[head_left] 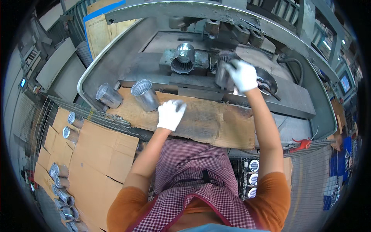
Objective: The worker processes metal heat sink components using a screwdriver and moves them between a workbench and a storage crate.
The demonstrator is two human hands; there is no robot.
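My right hand, in a white glove, is closed around the side of a grey metal cylinder, blurred by motion, above the machine bed's right part. My left hand, gloved too, hovers over the wooden board with its fingers loosely bent and nothing visible in them. Just left of it a ribbed metal cylinder stands tilted in view on the board. A second cylinder is farther left. Another cylinder lies on the machine's fixture block, its ribbed open end facing me.
A round metal bowl with a dark-handled tool is on the machine's right side. Red-handled pliers hang at the right edge. Cardboard at left carries several cylinders. White-ringed parts stand in a wire basket below.
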